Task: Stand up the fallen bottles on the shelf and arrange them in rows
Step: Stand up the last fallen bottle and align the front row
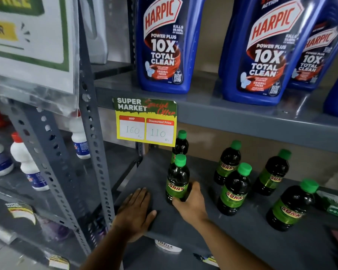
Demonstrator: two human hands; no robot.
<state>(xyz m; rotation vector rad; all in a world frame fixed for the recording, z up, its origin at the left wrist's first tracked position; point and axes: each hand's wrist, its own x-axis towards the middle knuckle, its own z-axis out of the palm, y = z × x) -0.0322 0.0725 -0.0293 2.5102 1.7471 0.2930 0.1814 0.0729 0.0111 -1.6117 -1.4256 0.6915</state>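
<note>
Several dark bottles with green caps and green "Sunny" labels stand upright on the grey shelf. My right hand grips the base of the front left bottle, which stands just in front of another bottle. To the right stand the other bottles: one at the back, one in the middle, one further right and one near the front right. My left hand lies flat on the shelf's front left corner, fingers spread, holding nothing.
Large blue Harpic bottles fill the shelf above. A yellow price tag hangs from that shelf's edge. A perforated grey upright stands to the left, with white bottles on the neighbouring rack. A green packet lies at the far right.
</note>
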